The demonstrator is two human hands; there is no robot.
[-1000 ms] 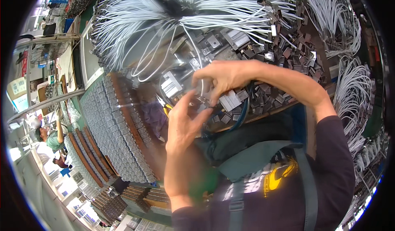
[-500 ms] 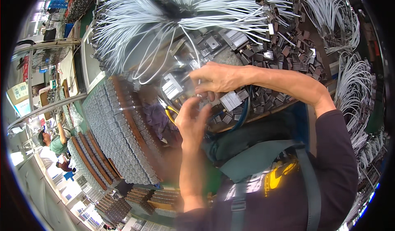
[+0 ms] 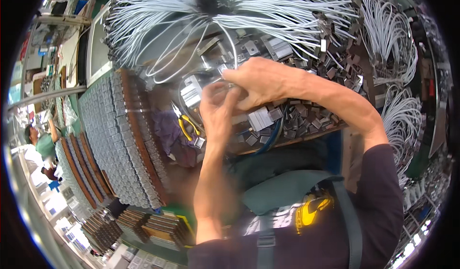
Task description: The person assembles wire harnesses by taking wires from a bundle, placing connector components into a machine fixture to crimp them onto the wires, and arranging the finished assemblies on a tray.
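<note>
My right hand (image 3: 256, 80) is closed on a white cable (image 3: 233, 46), which comes down from a large fanned bundle of white cables (image 3: 158, 17). My left hand (image 3: 216, 108) meets it from below, thumb and fingers pinched together. A small metallic bit shows between the two hands, but the fingers hide most of it. Just left of my left hand, yellow-handled pliers (image 3: 188, 126) lie by a crumpled purple cloth (image 3: 165, 130). Silvery metal blocks (image 3: 190, 93) are close to both hands, one of them a ribbed block (image 3: 261, 118) under my right wrist.
Many small dark metal pieces (image 3: 306, 116) are heaped on the right of the bench. More white cable bundles (image 3: 388, 39) hang at far right. Stacked grey parts (image 3: 110, 130) with brown strips stand on the left. A person in green (image 3: 45, 144) is at far left.
My left hand has moved up against my right hand, and its fingers have closed in. The whole view has shifted slightly. The pliers now show more fully.
</note>
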